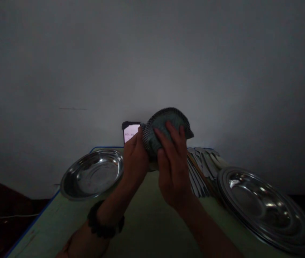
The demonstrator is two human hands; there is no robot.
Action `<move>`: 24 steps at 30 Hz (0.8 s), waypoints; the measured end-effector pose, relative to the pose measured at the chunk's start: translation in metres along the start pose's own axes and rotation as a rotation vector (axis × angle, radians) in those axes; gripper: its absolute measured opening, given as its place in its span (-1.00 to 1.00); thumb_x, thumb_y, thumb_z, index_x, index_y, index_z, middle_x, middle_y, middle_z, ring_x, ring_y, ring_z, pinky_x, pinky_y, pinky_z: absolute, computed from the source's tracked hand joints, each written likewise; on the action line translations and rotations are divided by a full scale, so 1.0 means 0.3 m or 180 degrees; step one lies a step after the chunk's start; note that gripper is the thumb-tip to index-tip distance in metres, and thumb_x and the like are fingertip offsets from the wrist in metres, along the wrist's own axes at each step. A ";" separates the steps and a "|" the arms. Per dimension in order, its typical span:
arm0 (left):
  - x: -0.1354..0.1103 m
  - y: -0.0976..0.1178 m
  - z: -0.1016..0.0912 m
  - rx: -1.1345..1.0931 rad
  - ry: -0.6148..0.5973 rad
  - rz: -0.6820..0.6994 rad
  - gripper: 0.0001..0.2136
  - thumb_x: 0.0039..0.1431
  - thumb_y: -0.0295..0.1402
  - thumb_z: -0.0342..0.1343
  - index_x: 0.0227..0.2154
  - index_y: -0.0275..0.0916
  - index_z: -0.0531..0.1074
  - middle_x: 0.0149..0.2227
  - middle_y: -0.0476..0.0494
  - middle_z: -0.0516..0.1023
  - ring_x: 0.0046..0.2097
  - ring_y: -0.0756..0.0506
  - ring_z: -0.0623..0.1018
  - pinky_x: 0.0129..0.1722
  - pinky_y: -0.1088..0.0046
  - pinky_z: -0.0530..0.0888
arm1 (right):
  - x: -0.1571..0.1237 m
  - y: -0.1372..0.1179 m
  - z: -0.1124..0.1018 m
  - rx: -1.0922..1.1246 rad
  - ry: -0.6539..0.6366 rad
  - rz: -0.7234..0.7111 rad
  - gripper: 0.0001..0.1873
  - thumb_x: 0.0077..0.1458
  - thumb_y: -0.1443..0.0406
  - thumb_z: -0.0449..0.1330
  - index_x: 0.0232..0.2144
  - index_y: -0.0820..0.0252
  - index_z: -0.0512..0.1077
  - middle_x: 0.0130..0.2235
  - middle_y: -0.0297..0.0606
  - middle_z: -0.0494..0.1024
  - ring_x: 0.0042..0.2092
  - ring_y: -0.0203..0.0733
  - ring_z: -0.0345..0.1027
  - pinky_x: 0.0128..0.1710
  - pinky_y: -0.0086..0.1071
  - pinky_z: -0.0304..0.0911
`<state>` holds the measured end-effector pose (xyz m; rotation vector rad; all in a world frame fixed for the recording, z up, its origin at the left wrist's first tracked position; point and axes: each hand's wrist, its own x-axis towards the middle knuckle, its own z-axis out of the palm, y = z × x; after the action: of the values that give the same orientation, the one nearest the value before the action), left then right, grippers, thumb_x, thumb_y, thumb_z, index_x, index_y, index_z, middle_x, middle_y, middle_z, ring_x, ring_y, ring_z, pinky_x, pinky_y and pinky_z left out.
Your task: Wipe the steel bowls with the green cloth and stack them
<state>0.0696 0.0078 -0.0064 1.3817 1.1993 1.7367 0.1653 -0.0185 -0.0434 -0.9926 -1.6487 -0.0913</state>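
Observation:
A grey-green cloth (pixel 160 123) with a dark checked border is held up above the table, bunched into a rounded shape. My left hand (pixel 135 156) grips its left side, thumb up, and whatever lies beneath the cloth is mostly hidden. A small pale, shiny patch shows under it between the hands, too dim to name. My right hand (pixel 174 168) presses on the front of the cloth, its fingers bent over the fabric. Behind my left hand stands a phone (pixel 130 133) with a lit timer screen, partly covered by that hand.
On the left of the pale green table (pixel 139 222) is a round steel dish (pixel 93 175). Several spoons and other cutlery (pixel 203 163) lie at the right back. Stacked steel plates (pixel 262 208) stand at the right edge. A grey wall (pixel 152 64) rises behind the table.

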 end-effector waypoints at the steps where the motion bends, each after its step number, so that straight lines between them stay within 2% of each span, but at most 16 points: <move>1: 0.000 -0.001 -0.005 0.0001 -0.0110 0.0058 -0.60 0.23 -0.21 -0.04 -0.71 -0.19 0.25 -0.65 0.03 0.26 -0.56 0.00 0.23 -0.57 0.47 0.20 | 0.018 0.008 -0.020 0.0026 0.0085 0.0025 -0.55 0.28 0.31 -0.14 0.18 0.05 0.22 0.31 -0.26 0.12 0.37 -0.06 -0.27 0.31 0.07 -0.18; 5: 0.018 0.000 -0.030 -0.0088 -0.0378 0.0002 -0.55 0.18 -0.09 0.04 -0.74 -0.20 0.23 -0.72 0.09 0.18 -0.65 0.06 0.15 -0.69 0.49 0.08 | 0.076 0.073 -0.094 0.0282 0.0373 0.0164 -0.60 0.29 0.25 -0.12 0.12 0.03 0.28 0.19 -0.23 0.30 0.26 -0.13 0.08 0.26 -0.02 0.01; 7: 0.037 0.009 -0.038 -0.0404 -0.0248 -0.0315 -0.55 0.17 -0.09 0.07 -0.74 -0.21 0.24 -0.74 0.10 0.20 -0.68 0.08 0.17 -0.71 0.53 0.09 | 0.089 0.113 -0.120 0.0439 0.0469 0.0428 -0.60 0.28 0.22 -0.10 0.11 0.06 0.29 0.15 -0.19 0.36 0.21 -0.13 0.19 0.21 -0.06 0.11; 9: 0.058 0.011 -0.035 -0.0985 0.0065 -0.0687 -0.59 0.21 -0.13 0.05 -0.70 -0.22 0.31 -0.71 0.09 0.30 -0.66 0.09 0.26 -0.69 0.57 0.20 | 0.090 0.147 -0.131 0.0459 0.0469 0.0720 -0.59 0.28 0.22 -0.10 0.11 0.11 0.29 0.13 -0.14 0.39 0.19 -0.08 0.22 0.17 -0.07 0.17; 12: 0.083 -0.011 -0.013 -0.1925 0.0558 -0.1062 -0.68 0.29 -0.19 -0.07 -0.45 -0.23 0.47 -0.44 -0.02 0.58 -0.39 0.02 0.54 -0.42 0.57 0.46 | 0.068 0.165 -0.104 0.0294 0.0210 0.1018 -0.56 0.27 0.25 -0.11 0.15 0.15 0.27 0.19 -0.08 0.33 0.25 0.00 0.13 0.17 -0.01 0.15; 14: 0.092 -0.037 0.002 -0.2288 0.0713 -0.1294 -0.68 0.32 -0.21 -0.13 -0.26 -0.26 0.49 -0.20 -0.12 0.62 -0.13 -0.04 0.57 -0.17 0.51 0.50 | 0.043 0.145 -0.057 0.0378 0.0163 0.1180 -0.51 0.28 0.25 -0.16 0.21 0.14 0.18 0.25 -0.07 0.24 0.29 -0.02 0.05 0.21 0.03 0.08; 16: 0.094 -0.057 0.012 -0.2461 0.0727 -0.1462 -0.64 0.33 -0.21 -0.17 -0.15 -0.30 0.47 -0.06 -0.19 0.58 0.03 -0.08 0.51 -0.04 0.46 0.47 | 0.012 0.103 -0.001 0.0616 0.0317 0.1232 -0.49 0.30 0.23 -0.22 0.26 0.10 0.09 0.30 -0.12 0.14 0.33 -0.08 -0.06 0.26 0.05 -0.01; 18: 0.088 -0.066 0.017 -0.2574 0.0626 -0.1571 -0.59 0.35 -0.21 -0.25 -0.08 -0.34 0.44 -0.01 -0.24 0.55 0.08 -0.10 0.48 0.00 0.42 0.46 | -0.019 0.052 0.050 0.0616 0.0248 0.1028 -0.49 0.31 0.27 -0.23 0.27 0.06 0.07 0.35 -0.21 0.03 0.37 -0.13 -0.21 0.29 0.05 -0.11; 20: 0.072 -0.064 0.023 -0.2539 0.0479 -0.1676 -0.57 0.36 -0.22 -0.30 -0.07 -0.34 0.43 -0.01 -0.24 0.54 0.06 -0.10 0.50 -0.01 0.41 0.48 | -0.045 0.008 0.084 0.0435 -0.0030 0.0690 -0.49 0.30 0.32 -0.22 0.26 0.09 0.10 0.36 -0.25 -0.03 0.39 -0.15 -0.37 0.31 0.05 -0.18; 22: 0.050 -0.059 0.033 -0.2397 0.0389 -0.1783 -0.62 0.35 -0.24 -0.26 -0.11 -0.30 0.44 -0.05 -0.21 0.56 0.00 -0.09 0.53 -0.04 0.42 0.49 | -0.058 -0.016 0.097 0.0158 -0.0257 0.0388 -0.49 0.28 0.36 -0.21 0.24 0.14 0.14 0.36 -0.24 -0.02 0.39 -0.11 -0.48 0.32 0.09 -0.24; 24: 0.029 -0.050 0.043 -0.2090 0.0249 -0.1649 -0.66 0.34 -0.24 -0.21 -0.15 -0.22 0.45 -0.11 -0.16 0.58 -0.06 -0.08 0.55 -0.09 0.43 0.49 | -0.055 -0.018 0.091 -0.0099 -0.0288 0.0189 -0.49 0.27 0.38 -0.18 0.23 0.15 0.16 0.36 -0.21 0.00 0.39 -0.07 -0.48 0.31 0.13 -0.27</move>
<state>0.0786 0.0250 -0.0160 0.5594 0.8075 1.5962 0.1408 -0.0163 -0.0643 -1.0821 -1.7030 -0.0325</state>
